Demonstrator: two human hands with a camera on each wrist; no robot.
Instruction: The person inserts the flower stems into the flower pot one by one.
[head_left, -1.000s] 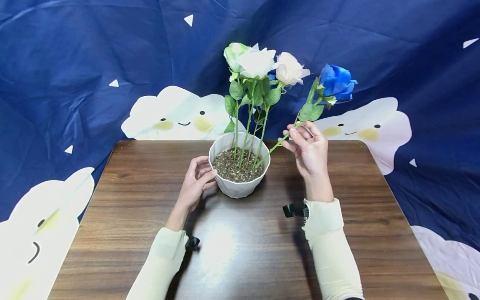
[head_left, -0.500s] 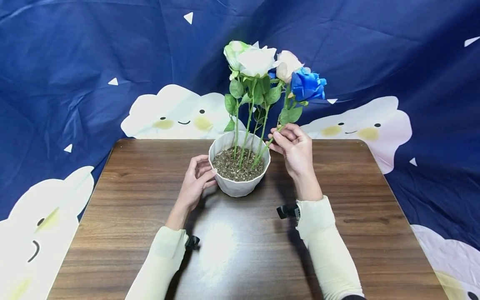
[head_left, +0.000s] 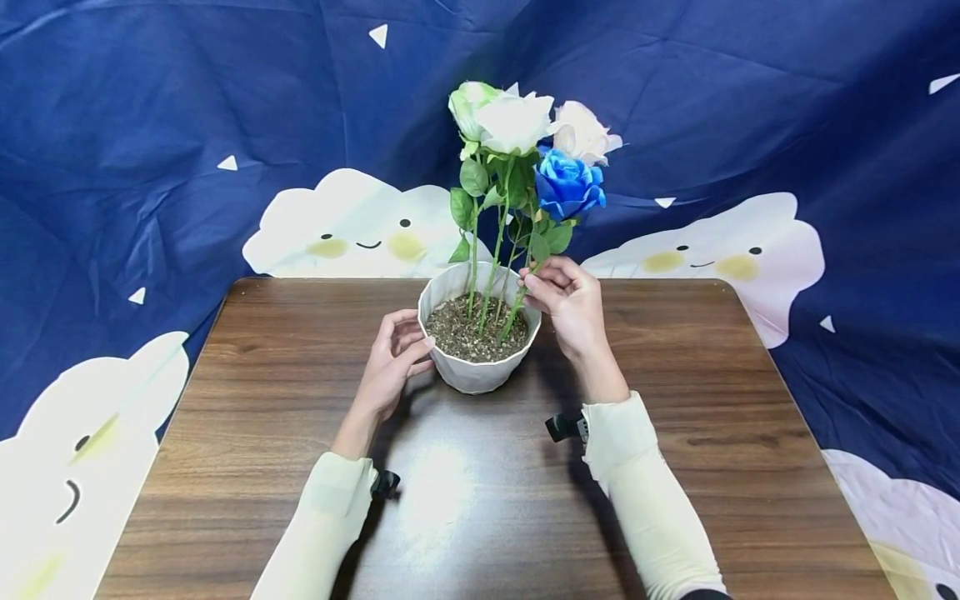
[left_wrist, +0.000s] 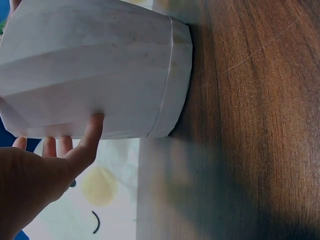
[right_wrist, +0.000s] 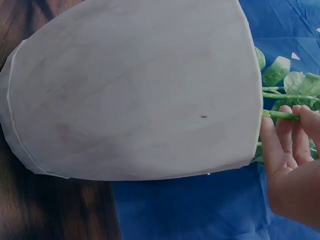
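Note:
A white faceted flower pot (head_left: 474,380) stands on the table, filled with brown soil (head_left: 459,335). My right hand (head_left: 576,310) pinches the green stem of a blue rose (head_left: 568,187) just above the pot's right rim. The stem's lower end meets the soil; how deep it goes cannot be seen. In the right wrist view the fingers hold the stem (right_wrist: 282,115) close to the rim. My left hand (head_left: 390,362) rests against the pot's left side, thumb (left_wrist: 91,140) on the front and fingertips farther round. White, pinkish-white and greenish-white roses (head_left: 514,123) stand upright in the soil.
A brown wooden table (head_left: 300,358) carries the pot near its far edge. Behind hangs a dark blue cloth (head_left: 187,100) with smiling white clouds (head_left: 360,229). A bit of another blue flower is mostly hidden among the roses.
My right hand has moved left with the blue rose, bringing its stem from a strong slant to nearly upright in front of the pinkish-white rose. My left hand and the pot stay put.

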